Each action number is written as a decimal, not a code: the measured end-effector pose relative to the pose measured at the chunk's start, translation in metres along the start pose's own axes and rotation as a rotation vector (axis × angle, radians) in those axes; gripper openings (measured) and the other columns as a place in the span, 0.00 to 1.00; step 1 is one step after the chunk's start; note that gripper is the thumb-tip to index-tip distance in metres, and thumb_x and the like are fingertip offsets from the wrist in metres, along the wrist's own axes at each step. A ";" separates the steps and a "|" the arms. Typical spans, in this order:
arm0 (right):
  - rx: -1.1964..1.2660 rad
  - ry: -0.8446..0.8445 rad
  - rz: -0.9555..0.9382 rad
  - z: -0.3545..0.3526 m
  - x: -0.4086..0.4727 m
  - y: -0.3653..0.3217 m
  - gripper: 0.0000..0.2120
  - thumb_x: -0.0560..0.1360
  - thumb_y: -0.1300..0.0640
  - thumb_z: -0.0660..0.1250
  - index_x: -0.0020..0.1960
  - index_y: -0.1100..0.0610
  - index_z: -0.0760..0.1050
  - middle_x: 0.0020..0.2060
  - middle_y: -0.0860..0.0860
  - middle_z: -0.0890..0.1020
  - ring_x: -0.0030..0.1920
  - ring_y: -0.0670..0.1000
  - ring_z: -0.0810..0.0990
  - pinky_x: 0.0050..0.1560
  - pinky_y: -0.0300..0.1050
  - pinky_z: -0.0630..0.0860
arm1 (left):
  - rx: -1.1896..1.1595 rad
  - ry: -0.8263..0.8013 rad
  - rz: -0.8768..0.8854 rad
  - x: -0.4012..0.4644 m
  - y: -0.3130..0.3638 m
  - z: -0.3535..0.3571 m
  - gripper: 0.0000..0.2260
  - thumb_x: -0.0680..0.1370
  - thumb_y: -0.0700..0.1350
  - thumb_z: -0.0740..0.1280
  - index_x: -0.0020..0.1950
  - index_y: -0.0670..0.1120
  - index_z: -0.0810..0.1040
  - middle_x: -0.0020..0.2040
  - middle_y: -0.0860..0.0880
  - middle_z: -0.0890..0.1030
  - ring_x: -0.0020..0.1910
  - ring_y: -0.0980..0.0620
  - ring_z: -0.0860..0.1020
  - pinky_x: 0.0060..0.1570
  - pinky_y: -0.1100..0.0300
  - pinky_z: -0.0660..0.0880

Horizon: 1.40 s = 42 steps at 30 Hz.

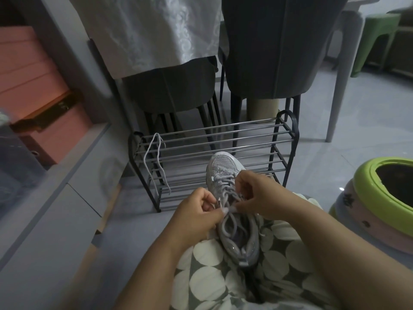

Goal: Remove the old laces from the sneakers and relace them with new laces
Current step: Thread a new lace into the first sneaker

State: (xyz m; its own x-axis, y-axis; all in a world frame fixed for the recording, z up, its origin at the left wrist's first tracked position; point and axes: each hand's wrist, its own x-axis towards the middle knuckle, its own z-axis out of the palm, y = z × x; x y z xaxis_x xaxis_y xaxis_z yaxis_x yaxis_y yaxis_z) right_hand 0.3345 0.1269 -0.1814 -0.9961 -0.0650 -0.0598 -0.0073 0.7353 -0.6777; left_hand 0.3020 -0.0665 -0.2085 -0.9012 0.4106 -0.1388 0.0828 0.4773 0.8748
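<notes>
Figure: lacing at the upper eyelets, seen from my head camera. A grey mesh sneaker with a glittery silver upper (225, 173) lies on my lap, resting on the grey fabric printed with large cream circles (207, 278), toe pointing away from me toward the black-framed metal shoe rack with chrome bars (277, 139).

My left hand (196, 211) has its fingers curled in, thumb and forefinger pinching one end of the grey round lace (230, 222) just beside the sneaker's left edge. My right hand (257, 193) is likewise curled and pinches the lace above the tongue, near the upper eyelets. Both hands touch the shoe; the exact eyelet I am working is hidden by my fingers.

To do this step well, I judge that I should keep the lace tip pinched close to its end so it stays stiff, steady the eyelet flap with the other hand, feed the tip straight through, then draw both sides to equal length before crossing again. Twists are the likely fault, and the dim light makes small eyelets hard to find.

The sneaker is laced in crossed rows from toe to mid-tongue, with slack loops lying over the open collar. The heel sits toward me. A second, pale grey loose lace (156, 159) hangs over the rack's left end, well apart from the shoe. Whether it is old or new I cannot tell.
</notes>
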 end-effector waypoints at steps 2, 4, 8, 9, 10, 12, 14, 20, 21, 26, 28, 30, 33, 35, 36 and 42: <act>0.020 -0.011 0.003 -0.002 0.000 0.001 0.14 0.68 0.54 0.75 0.40 0.48 0.68 0.33 0.45 0.72 0.31 0.44 0.67 0.32 0.39 0.67 | 0.123 0.059 0.045 -0.001 0.002 0.003 0.15 0.67 0.59 0.73 0.44 0.54 0.72 0.36 0.52 0.76 0.32 0.55 0.74 0.34 0.53 0.76; 0.033 -0.002 0.016 -0.005 0.000 0.003 0.13 0.69 0.55 0.74 0.40 0.49 0.69 0.33 0.46 0.73 0.31 0.45 0.69 0.32 0.43 0.71 | 0.216 0.099 0.060 0.000 0.003 0.005 0.13 0.70 0.59 0.72 0.44 0.54 0.72 0.36 0.54 0.76 0.34 0.56 0.75 0.37 0.53 0.78; 0.043 -0.005 0.043 -0.007 -0.001 0.002 0.09 0.72 0.56 0.72 0.42 0.52 0.70 0.35 0.49 0.75 0.29 0.46 0.74 0.28 0.38 0.75 | 0.276 0.118 0.054 0.002 0.002 0.007 0.09 0.74 0.57 0.68 0.44 0.54 0.72 0.35 0.53 0.79 0.34 0.54 0.78 0.39 0.49 0.80; 0.014 -0.008 0.043 -0.007 -0.001 0.002 0.09 0.72 0.55 0.71 0.41 0.52 0.70 0.36 0.50 0.76 0.29 0.46 0.75 0.28 0.37 0.74 | 0.305 0.126 0.057 0.002 0.003 0.008 0.09 0.74 0.57 0.66 0.43 0.53 0.72 0.35 0.52 0.79 0.34 0.53 0.79 0.39 0.48 0.80; -0.010 -0.011 0.042 -0.007 -0.001 0.001 0.09 0.73 0.55 0.70 0.41 0.52 0.70 0.36 0.50 0.76 0.29 0.46 0.75 0.28 0.36 0.74 | 0.335 0.133 0.061 0.002 0.002 0.009 0.09 0.74 0.57 0.65 0.42 0.52 0.72 0.34 0.52 0.79 0.34 0.52 0.79 0.39 0.48 0.80; -0.021 -0.015 0.043 -0.008 -0.001 0.001 0.09 0.73 0.55 0.70 0.40 0.53 0.70 0.37 0.51 0.78 0.28 0.47 0.77 0.28 0.36 0.74 | 0.370 0.131 0.071 0.004 0.001 0.010 0.11 0.75 0.57 0.63 0.40 0.50 0.72 0.34 0.50 0.80 0.35 0.49 0.80 0.38 0.47 0.80; 0.002 -0.018 0.048 -0.009 -0.001 0.003 0.09 0.74 0.57 0.70 0.39 0.54 0.70 0.36 0.52 0.78 0.28 0.47 0.78 0.28 0.36 0.75 | 0.365 0.096 0.091 0.005 -0.001 0.010 0.13 0.75 0.58 0.60 0.40 0.49 0.71 0.35 0.48 0.80 0.35 0.46 0.80 0.37 0.46 0.80; 0.090 0.017 0.065 -0.014 -0.004 0.007 0.09 0.74 0.62 0.69 0.39 0.57 0.70 0.30 0.50 0.78 0.28 0.50 0.81 0.30 0.38 0.77 | 0.317 0.107 0.147 0.003 -0.009 0.009 0.14 0.75 0.60 0.57 0.40 0.50 0.70 0.33 0.48 0.80 0.31 0.48 0.81 0.34 0.46 0.79; 0.086 0.022 0.056 -0.015 -0.004 0.007 0.09 0.74 0.63 0.69 0.38 0.58 0.70 0.29 0.51 0.78 0.28 0.50 0.82 0.30 0.37 0.77 | 0.316 0.117 0.152 0.003 -0.009 0.009 0.15 0.74 0.61 0.56 0.40 0.51 0.69 0.32 0.48 0.80 0.31 0.48 0.81 0.34 0.45 0.79; 0.023 0.084 0.023 -0.015 0.000 0.006 0.11 0.74 0.63 0.68 0.37 0.56 0.69 0.31 0.50 0.76 0.29 0.49 0.81 0.31 0.43 0.79 | 0.381 0.138 0.189 0.006 -0.001 0.008 0.12 0.78 0.57 0.57 0.40 0.51 0.69 0.33 0.49 0.80 0.33 0.48 0.80 0.35 0.45 0.79; -0.028 0.119 0.011 -0.015 0.003 0.005 0.10 0.74 0.61 0.68 0.37 0.55 0.69 0.31 0.50 0.76 0.31 0.52 0.80 0.33 0.47 0.79 | 0.428 0.161 0.213 0.011 0.005 0.008 0.12 0.80 0.52 0.59 0.40 0.48 0.70 0.33 0.48 0.79 0.34 0.47 0.79 0.38 0.45 0.78; -0.063 0.154 0.007 -0.015 0.008 0.003 0.10 0.74 0.61 0.68 0.37 0.55 0.70 0.32 0.50 0.76 0.32 0.52 0.80 0.35 0.48 0.79 | 0.471 0.190 0.223 0.017 0.012 0.007 0.12 0.80 0.50 0.59 0.39 0.45 0.69 0.33 0.46 0.78 0.34 0.44 0.78 0.38 0.47 0.76; -0.115 0.181 0.011 -0.016 0.020 -0.001 0.06 0.74 0.61 0.66 0.39 0.56 0.71 0.34 0.51 0.77 0.36 0.55 0.81 0.38 0.51 0.80 | 0.492 0.188 0.214 0.030 0.019 0.005 0.12 0.80 0.49 0.59 0.39 0.44 0.68 0.34 0.44 0.79 0.35 0.43 0.79 0.39 0.47 0.76; -0.134 0.197 0.021 -0.017 0.030 -0.003 0.03 0.74 0.61 0.65 0.42 0.58 0.72 0.36 0.52 0.78 0.39 0.56 0.81 0.40 0.53 0.80 | 0.487 0.177 0.200 0.038 0.022 0.003 0.12 0.80 0.48 0.59 0.38 0.46 0.68 0.34 0.44 0.79 0.34 0.44 0.79 0.38 0.48 0.77; -0.140 0.206 0.026 -0.016 0.035 -0.003 0.02 0.74 0.61 0.65 0.43 0.59 0.72 0.37 0.53 0.79 0.39 0.56 0.80 0.41 0.55 0.80 | 0.482 0.176 0.196 0.043 0.023 0.003 0.12 0.80 0.48 0.59 0.38 0.46 0.67 0.33 0.45 0.78 0.34 0.45 0.79 0.35 0.50 0.76; -0.161 0.256 0.101 -0.002 0.067 0.007 0.04 0.72 0.64 0.60 0.44 0.59 0.73 0.38 0.54 0.77 0.41 0.57 0.79 0.43 0.55 0.79 | 0.613 0.180 0.168 0.075 0.022 0.000 0.10 0.80 0.45 0.59 0.40 0.45 0.66 0.33 0.49 0.70 0.34 0.48 0.68 0.28 0.58 0.57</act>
State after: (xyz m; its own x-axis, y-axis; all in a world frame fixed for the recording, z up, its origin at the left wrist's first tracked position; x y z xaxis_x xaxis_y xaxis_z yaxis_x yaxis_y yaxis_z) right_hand 0.2676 0.1295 -0.1887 -0.9822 0.1703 0.0797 0.0989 0.8282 -0.5516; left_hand 0.2359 -0.0251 -0.1998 -0.9075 0.4072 0.1031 0.4079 0.7957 0.4477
